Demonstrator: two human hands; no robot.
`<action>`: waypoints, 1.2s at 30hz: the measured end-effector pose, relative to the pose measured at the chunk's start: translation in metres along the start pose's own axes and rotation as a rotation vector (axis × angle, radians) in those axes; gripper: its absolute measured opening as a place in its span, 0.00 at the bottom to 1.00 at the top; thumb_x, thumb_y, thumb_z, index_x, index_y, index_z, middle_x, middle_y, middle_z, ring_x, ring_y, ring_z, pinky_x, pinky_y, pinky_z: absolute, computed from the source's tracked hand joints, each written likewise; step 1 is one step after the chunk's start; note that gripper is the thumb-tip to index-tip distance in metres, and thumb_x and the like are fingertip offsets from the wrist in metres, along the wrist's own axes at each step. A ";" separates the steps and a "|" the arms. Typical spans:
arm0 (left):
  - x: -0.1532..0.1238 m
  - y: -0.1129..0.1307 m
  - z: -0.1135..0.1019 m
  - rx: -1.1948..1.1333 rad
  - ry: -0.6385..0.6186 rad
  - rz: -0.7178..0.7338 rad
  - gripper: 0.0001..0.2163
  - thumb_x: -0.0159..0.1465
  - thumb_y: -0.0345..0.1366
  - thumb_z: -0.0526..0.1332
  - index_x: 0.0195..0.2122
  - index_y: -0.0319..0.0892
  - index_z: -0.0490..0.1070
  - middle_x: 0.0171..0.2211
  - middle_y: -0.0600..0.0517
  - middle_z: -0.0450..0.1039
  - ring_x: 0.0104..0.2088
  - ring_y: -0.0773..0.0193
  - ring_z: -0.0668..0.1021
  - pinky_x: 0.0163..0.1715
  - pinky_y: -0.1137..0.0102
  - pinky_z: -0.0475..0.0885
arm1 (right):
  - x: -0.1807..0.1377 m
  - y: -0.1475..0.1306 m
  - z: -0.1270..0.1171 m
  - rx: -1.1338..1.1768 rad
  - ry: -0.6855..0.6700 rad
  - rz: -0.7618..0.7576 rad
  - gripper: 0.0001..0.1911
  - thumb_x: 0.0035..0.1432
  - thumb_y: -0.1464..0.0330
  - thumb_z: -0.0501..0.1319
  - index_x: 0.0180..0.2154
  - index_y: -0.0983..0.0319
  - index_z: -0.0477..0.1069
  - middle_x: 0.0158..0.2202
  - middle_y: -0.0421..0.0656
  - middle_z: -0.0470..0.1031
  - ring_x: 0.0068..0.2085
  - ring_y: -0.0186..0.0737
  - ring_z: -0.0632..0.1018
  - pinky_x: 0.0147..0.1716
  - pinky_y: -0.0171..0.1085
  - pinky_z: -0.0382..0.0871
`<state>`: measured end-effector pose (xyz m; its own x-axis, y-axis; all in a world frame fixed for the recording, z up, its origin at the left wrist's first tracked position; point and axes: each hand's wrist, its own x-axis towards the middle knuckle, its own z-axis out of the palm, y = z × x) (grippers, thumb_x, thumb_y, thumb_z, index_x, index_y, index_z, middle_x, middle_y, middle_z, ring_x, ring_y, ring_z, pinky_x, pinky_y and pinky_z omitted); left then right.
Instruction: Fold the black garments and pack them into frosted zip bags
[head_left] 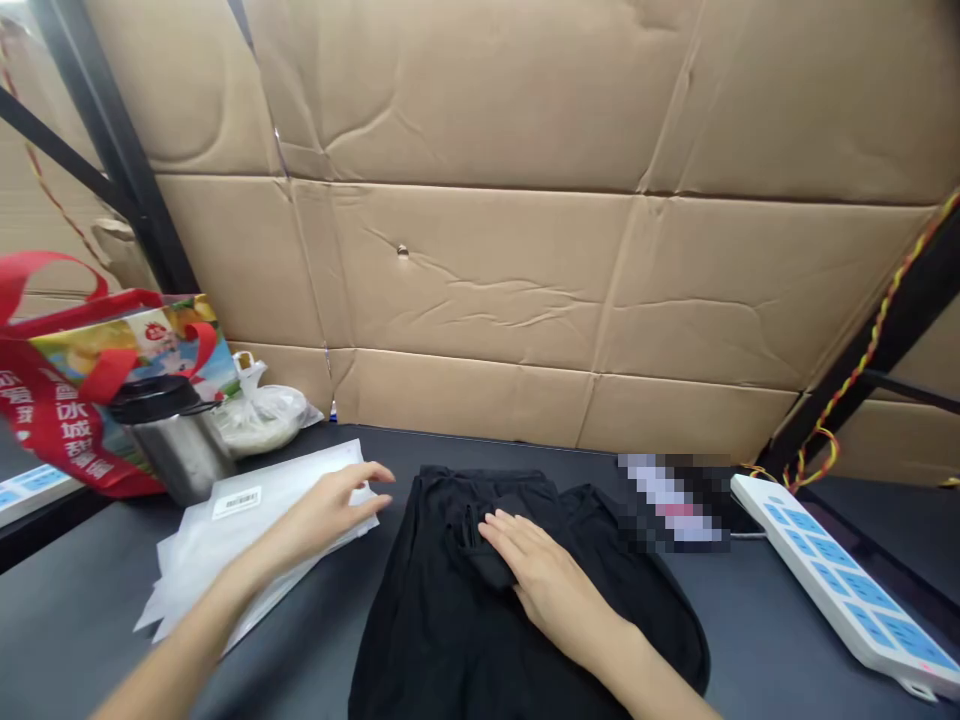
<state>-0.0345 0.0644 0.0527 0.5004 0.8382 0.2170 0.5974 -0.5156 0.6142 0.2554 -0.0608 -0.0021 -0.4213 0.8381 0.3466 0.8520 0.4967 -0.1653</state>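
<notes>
A black folded garment, which looks like a pair of trousers, lies on the dark table in front of me. My right hand rests on it, fingers stretched out flat and close together. The fingertips touch a small bunched fold of black cloth near its upper middle; the thumb is mostly hidden. To the left of the garment, my left hand hovers by a stack of white plastic mailing bags, thumb and fingers apart with nothing between them. The top bag bears a barcode label.
On the left are a red-handled shopping bag, a steel thermos and a tied plastic bag. A power strip and a pixelated phone-like object lie right. Cardboard walls the back.
</notes>
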 end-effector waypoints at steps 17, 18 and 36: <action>-0.010 0.046 0.015 0.202 0.095 0.102 0.09 0.65 0.41 0.51 0.35 0.45 0.66 0.33 0.51 0.73 0.34 0.58 0.75 0.36 0.69 0.67 | 0.000 0.009 -0.017 0.671 0.446 0.398 0.27 0.55 0.78 0.51 0.57 0.59 0.65 0.56 0.44 0.71 0.57 0.44 0.70 0.58 0.47 0.63; -0.007 0.059 0.034 0.164 0.054 0.161 0.09 0.66 0.40 0.50 0.35 0.45 0.66 0.33 0.51 0.72 0.34 0.58 0.75 0.36 0.69 0.66 | -0.001 0.012 -0.024 0.698 0.555 0.472 0.24 0.58 0.74 0.52 0.56 0.60 0.66 0.54 0.45 0.72 0.56 0.46 0.71 0.57 0.48 0.64; 0.027 0.059 0.109 -0.405 -0.308 0.119 0.10 0.63 0.40 0.56 0.31 0.40 0.71 0.30 0.51 0.75 0.28 0.62 0.74 0.30 0.70 0.68 | -0.028 0.005 -0.022 0.183 -0.092 -0.063 0.43 0.43 0.87 0.45 0.61 0.59 0.60 0.63 0.40 0.61 0.64 0.35 0.59 0.64 0.44 0.54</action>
<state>0.0825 0.0374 0.0118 0.7476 0.6554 0.1072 0.2654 -0.4429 0.8564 0.2784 -0.0871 0.0076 -0.5059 0.8169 0.2771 0.7560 0.5746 -0.3136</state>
